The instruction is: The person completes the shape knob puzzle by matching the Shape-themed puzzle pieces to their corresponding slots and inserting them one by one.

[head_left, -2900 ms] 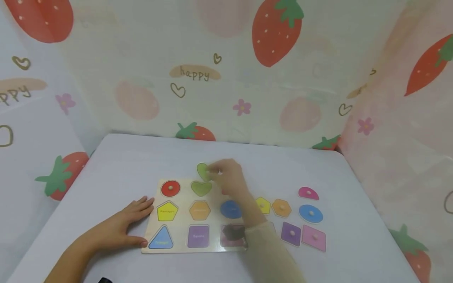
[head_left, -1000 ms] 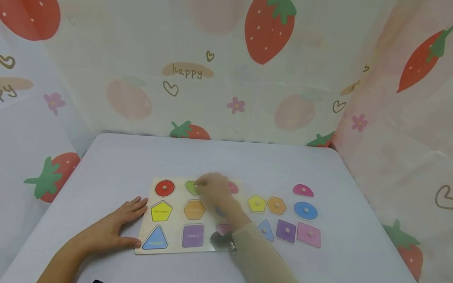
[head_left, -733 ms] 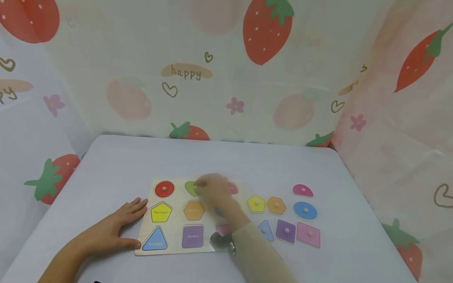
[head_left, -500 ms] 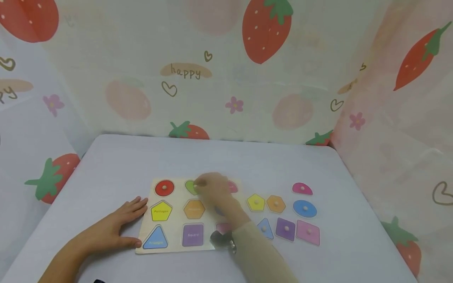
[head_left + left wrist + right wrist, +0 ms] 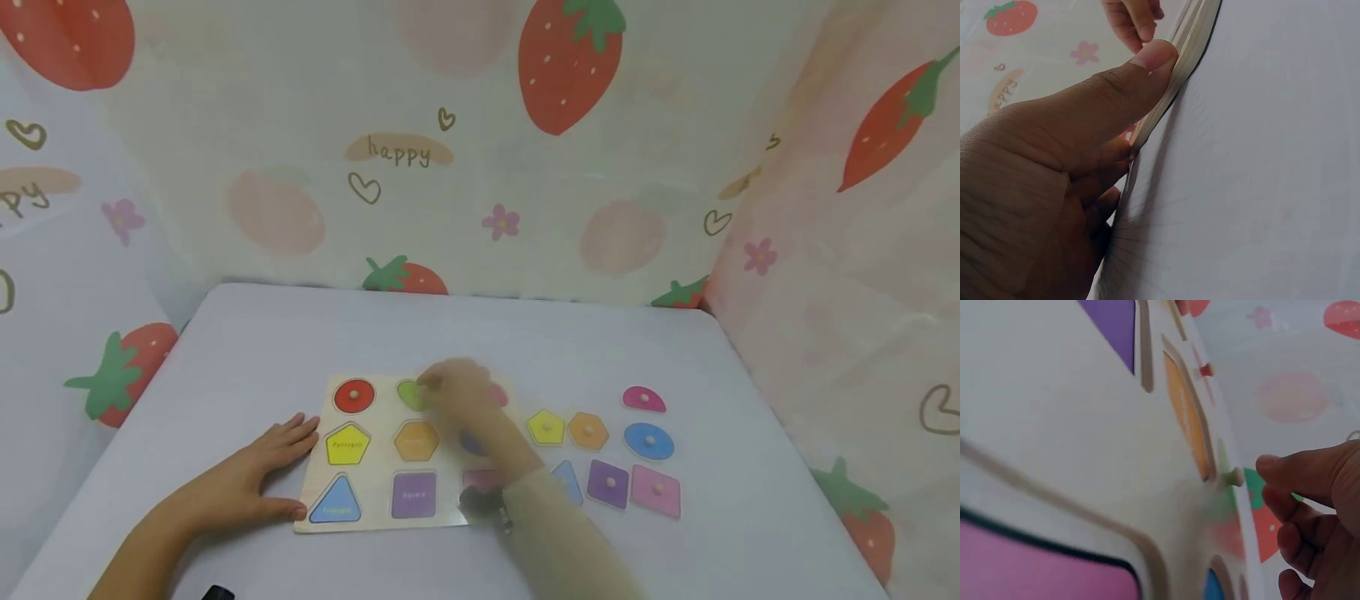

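A wooden shape puzzle board (image 5: 377,467) lies flat on the white table. The green heart piece (image 5: 408,395) sits in its top row, partly covered by my right hand (image 5: 467,396). In the right wrist view, a small wooden knob (image 5: 1233,477) stands up from the heart, and the thumb and loosely bent fingers of the right hand (image 5: 1322,512) are a small gap away from it, holding nothing. My left hand (image 5: 251,475) rests along the board's left edge with fingers spread. In the left wrist view, the left thumb (image 5: 1154,56) touches the edge of the board.
The red circle piece (image 5: 354,395) fills the top-left recess. Right of the board lie knobbed pieces: yellow pentagon (image 5: 547,427), orange hexagon (image 5: 588,431), magenta semicircle (image 5: 644,399), blue oval (image 5: 649,442), blue triangle (image 5: 567,482), purple square (image 5: 607,484), pink parallelogram (image 5: 656,492).
The right hand brought the green heart down from behind the board into the top row, paused there, and now has let go of the knob. The left hand stays at the board's edge.
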The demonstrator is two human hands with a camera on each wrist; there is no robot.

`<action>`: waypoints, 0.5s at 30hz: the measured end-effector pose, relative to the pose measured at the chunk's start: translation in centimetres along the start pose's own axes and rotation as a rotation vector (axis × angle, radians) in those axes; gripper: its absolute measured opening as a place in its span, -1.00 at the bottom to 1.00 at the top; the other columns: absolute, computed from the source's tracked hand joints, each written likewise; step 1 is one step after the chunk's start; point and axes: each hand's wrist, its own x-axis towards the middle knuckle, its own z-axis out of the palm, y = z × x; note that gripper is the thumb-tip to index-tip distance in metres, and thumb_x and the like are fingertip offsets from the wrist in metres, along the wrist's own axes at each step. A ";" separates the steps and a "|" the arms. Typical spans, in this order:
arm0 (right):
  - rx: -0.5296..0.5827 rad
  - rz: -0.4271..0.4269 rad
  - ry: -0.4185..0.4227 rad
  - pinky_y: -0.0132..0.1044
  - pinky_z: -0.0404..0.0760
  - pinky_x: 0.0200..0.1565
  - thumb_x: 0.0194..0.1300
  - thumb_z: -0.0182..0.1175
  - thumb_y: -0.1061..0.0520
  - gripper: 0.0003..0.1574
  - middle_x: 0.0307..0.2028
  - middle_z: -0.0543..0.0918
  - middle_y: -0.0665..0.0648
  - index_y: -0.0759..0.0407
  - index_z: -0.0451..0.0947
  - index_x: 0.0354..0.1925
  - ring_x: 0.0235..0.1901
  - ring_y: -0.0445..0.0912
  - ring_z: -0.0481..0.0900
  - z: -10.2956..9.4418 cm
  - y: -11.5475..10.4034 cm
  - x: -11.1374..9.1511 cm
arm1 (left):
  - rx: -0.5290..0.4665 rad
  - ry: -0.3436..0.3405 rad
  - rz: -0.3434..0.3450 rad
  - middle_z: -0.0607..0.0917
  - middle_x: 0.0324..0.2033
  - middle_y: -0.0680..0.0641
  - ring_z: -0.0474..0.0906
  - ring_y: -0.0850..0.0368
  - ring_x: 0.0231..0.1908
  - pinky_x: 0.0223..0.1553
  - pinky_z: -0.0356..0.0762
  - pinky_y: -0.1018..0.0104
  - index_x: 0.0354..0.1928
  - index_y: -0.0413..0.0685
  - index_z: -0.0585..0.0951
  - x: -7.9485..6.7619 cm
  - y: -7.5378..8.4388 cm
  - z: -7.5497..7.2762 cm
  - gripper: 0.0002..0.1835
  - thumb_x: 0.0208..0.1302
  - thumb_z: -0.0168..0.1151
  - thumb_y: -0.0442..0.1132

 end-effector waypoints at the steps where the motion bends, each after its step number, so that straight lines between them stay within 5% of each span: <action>1: 0.003 0.018 -0.005 0.06 0.45 0.23 0.28 0.37 -0.09 -0.74 -0.09 0.74 -0.20 -0.27 0.77 -0.05 0.12 -0.07 0.56 -0.5 -0.2 -0.1 | 0.000 0.002 -0.002 0.21 0.59 0.00 -0.01 -0.30 0.57 0.21 -0.42 0.87 0.54 0.13 0.35 0.1 0.1 -0.1 0.13 -0.07 0.45 0.46; 8: -0.021 -0.121 0.040 0.16 0.24 0.39 0.26 0.40 -0.08 -0.72 -0.11 0.77 -0.14 -0.16 0.79 -0.05 0.16 -0.04 0.53 -2.6 0.0 -1.3 | -0.017 -0.001 -0.008 0.20 0.59 -0.03 -0.03 -0.34 0.57 0.22 -0.42 0.86 0.53 0.08 0.36 0.2 0.2 -0.2 0.14 -0.08 0.48 0.43; 15: -0.061 -0.215 0.082 0.08 0.34 0.26 0.25 0.40 0.02 -0.72 -0.17 0.77 -0.09 -0.09 0.79 -0.04 -0.01 -0.07 0.55 -4.5 1.2 -3.0 | -0.018 -0.012 -0.016 0.20 0.59 -0.03 -0.02 -0.32 0.57 0.28 -0.40 0.80 0.53 0.08 0.36 0.2 0.2 -0.3 0.14 -0.07 0.46 0.45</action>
